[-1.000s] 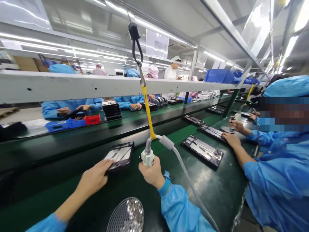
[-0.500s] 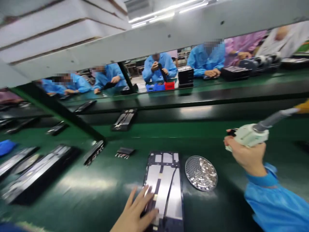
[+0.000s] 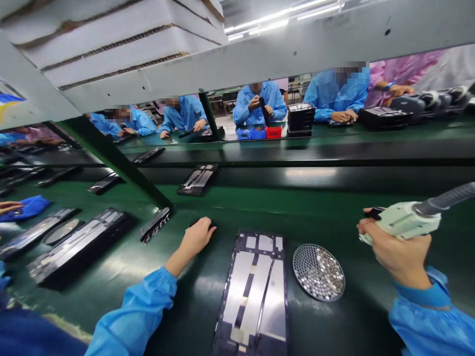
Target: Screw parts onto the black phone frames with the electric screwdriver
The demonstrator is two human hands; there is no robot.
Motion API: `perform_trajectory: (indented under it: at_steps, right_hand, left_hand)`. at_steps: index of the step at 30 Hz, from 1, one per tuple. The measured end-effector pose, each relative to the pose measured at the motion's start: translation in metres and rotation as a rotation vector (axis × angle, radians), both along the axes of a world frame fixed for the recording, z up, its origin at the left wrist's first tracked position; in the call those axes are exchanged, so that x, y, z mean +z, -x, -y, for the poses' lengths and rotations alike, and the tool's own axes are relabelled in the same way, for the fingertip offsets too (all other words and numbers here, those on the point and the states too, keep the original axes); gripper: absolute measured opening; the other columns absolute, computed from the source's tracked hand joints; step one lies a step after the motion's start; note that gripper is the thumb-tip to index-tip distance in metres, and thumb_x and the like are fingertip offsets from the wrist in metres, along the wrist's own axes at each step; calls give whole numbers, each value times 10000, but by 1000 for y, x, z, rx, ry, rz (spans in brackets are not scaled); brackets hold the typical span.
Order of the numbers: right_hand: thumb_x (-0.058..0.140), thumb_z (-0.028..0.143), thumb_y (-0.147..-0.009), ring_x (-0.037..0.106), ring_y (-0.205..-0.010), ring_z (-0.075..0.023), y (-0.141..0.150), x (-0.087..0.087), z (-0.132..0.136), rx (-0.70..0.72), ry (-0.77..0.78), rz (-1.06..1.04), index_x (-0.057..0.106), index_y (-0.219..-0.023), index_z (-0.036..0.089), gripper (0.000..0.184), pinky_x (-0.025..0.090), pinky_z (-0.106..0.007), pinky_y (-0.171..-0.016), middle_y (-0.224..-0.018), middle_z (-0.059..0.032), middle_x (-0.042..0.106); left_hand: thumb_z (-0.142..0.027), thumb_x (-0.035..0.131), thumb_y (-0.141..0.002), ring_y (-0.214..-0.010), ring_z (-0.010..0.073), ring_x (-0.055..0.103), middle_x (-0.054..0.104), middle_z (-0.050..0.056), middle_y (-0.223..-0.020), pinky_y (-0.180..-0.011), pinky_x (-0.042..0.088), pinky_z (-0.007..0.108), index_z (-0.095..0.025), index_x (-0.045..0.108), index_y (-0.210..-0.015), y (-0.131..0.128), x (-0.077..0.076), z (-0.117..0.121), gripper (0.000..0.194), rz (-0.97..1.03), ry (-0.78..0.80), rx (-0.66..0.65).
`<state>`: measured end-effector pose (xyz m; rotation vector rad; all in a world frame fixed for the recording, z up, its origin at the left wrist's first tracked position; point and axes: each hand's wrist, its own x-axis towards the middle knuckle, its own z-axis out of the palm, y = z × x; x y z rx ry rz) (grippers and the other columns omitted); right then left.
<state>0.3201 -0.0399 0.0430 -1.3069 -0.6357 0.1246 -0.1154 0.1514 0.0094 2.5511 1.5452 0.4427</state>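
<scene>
My right hand (image 3: 399, 249) is wrapped round a pale green hand tool (image 3: 406, 220) with a grey ribbed hose, held above the bench at the right. My left hand (image 3: 200, 235) is closed over a small black part on the green bench, which it almost wholly hides. Between the hands lies a flat black device frame (image 3: 256, 291) with silver plates and a dark cable, untouched. Just to its right sits a round dish (image 3: 319, 272) of small shiny pieces, with a pattern of holes showing in its bare part.
A similar black part (image 3: 156, 225) lies by a green post (image 3: 118, 160). Stacked device frames (image 3: 79, 244) stand at left, near another person's hand (image 3: 9, 207) and a blue bag. One more frame (image 3: 198, 179) lies ahead. A grey shelf beam (image 3: 260, 57) crosses above; co-workers sit opposite.
My left hand has left the device frame and moved forward and left onto the small black part. My right hand still holds the tool. The view has shifted slightly left.
</scene>
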Motion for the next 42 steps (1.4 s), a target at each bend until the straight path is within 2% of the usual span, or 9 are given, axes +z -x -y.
perform_trajectory:
  at_steps: [4,8,14,18,22,26,31,36,42]
  right_hand:
    - [766,221,-558,602,-579,-171,3,5,-1,-34,53,23,651,-696,204,181,503,-285,-474,-768,-29,672]
    - [765,200,-562,602,-560,-178,4,6,-1,-32,31,32,639,-694,210,183,497,-294,-448,-756,-34,669]
    - [764,197,-572,593,-521,-169,6,7,-1,-11,25,37,648,-716,189,185,487,-285,-413,-729,-44,668]
    - [759,206,-576,591,-508,-154,8,9,-2,-6,34,41,638,-751,171,216,499,-274,-419,-749,-42,677]
    - [743,216,-581,593,-515,-151,9,10,-2,-22,61,54,614,-721,170,196,503,-270,-427,-762,-42,679]
    - [735,229,-585,588,-515,-154,10,12,-2,-27,84,57,618,-725,183,189,497,-269,-429,-730,-35,668]
    - [732,209,-572,595,-519,-156,10,12,-2,-29,71,78,597,-692,182,182,502,-282,-435,-774,-41,671]
    - [744,186,-593,603,-533,-172,7,8,0,-31,89,81,610,-712,196,180,503,-310,-470,-737,-33,644]
    - [760,170,-620,603,-535,-183,3,4,2,-5,66,83,626,-768,200,202,521,-353,-533,-668,-14,600]
  left_hand:
    - [-363,471,-900,-1120,298,659,705,143,-1149,-1014,527,442,-193,643,-862,-6,21,6,244,142,73,-33]
    - [-414,512,-915,-1037,231,687,703,87,-1175,-929,578,355,-197,719,-839,-47,32,31,310,303,208,-156]
    - [-233,626,-859,-776,133,712,715,72,-1058,-700,611,239,-156,722,-1004,-140,3,63,190,494,363,-308]
    - [-151,653,-834,-836,151,715,722,84,-1062,-724,616,260,-150,705,-1082,-171,-13,62,253,548,335,-358]
    - [-161,655,-861,-939,180,712,734,68,-1070,-805,611,299,-181,750,-892,-176,-16,61,103,503,293,-488]
    - [-210,648,-904,-1000,213,689,735,70,-1052,-902,589,365,-201,773,-881,-172,-17,60,127,400,217,-625]
    - [-249,553,-978,-1080,249,650,710,134,-1123,-924,580,398,-165,774,-975,-165,-13,58,236,298,113,-801]
    - [-242,483,-1006,-1218,256,622,725,133,-1187,-1127,473,454,-151,750,-1105,-159,-6,58,299,212,71,-991]
    - [-279,480,-998,-1348,337,533,649,145,-1349,-1162,382,568,-142,652,-1307,-149,-9,57,379,120,82,-985]
